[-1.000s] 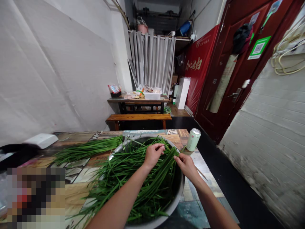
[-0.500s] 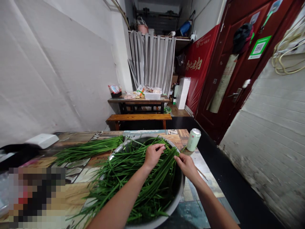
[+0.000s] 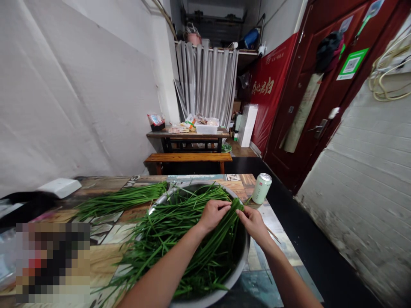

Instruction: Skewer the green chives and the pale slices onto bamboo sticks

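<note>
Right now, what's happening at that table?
A person works a bunch of Chinese chives in a metal basin on the table. The left hand and right hand pinch the stalk ends together at the basin's far side. Another chive bundle lies left, a green can right.

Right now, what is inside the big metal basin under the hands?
The metal basin holds a heap of long green chives; both the left hand and right hand grip stalks. Its bottom is covered.
</note>
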